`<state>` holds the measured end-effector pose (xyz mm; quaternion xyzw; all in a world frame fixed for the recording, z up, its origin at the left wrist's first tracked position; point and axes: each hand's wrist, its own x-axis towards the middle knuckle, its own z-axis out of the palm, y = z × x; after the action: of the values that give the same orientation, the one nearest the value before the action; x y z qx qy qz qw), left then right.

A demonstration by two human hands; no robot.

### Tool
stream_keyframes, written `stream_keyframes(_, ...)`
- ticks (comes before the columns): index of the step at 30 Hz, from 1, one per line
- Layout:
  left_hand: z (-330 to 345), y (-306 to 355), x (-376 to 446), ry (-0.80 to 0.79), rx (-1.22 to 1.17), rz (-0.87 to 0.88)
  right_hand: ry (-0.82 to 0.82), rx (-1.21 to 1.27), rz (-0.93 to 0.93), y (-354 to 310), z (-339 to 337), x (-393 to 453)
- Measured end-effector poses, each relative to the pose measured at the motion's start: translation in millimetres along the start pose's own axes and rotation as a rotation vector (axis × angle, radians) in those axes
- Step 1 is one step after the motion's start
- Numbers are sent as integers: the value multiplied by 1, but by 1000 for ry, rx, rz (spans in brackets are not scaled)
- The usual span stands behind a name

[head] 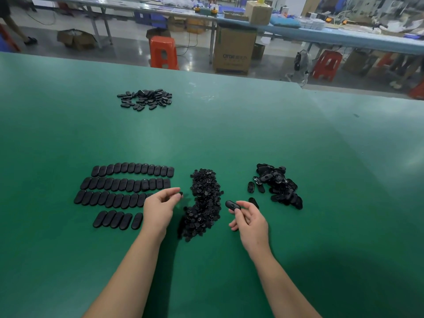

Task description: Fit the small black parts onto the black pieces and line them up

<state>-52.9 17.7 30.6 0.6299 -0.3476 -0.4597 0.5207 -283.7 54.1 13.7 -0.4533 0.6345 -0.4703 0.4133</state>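
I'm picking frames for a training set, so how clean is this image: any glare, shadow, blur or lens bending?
Head view: a pale sheen crosses the green table mid-frame; soft shadows lie under both forearms; the table's far edge bows from the wide lens; the left hand and right hand are sharp enough, while the background benches look soft.

I counted four rows of flat black oval plastic pieces [128,191], three loose black heaps, and two orange plastic stools [163,52].
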Motion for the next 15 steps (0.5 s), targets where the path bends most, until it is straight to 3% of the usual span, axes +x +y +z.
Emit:
stream_keyframes(9, 19, 3, -9, -68, -65, -140, -8, -31, -35, -2, 0, -2)
stream_keyframes(15, 28, 5, -14, -153, -117, -107, -6, -6, -41, -2, 0, -3)
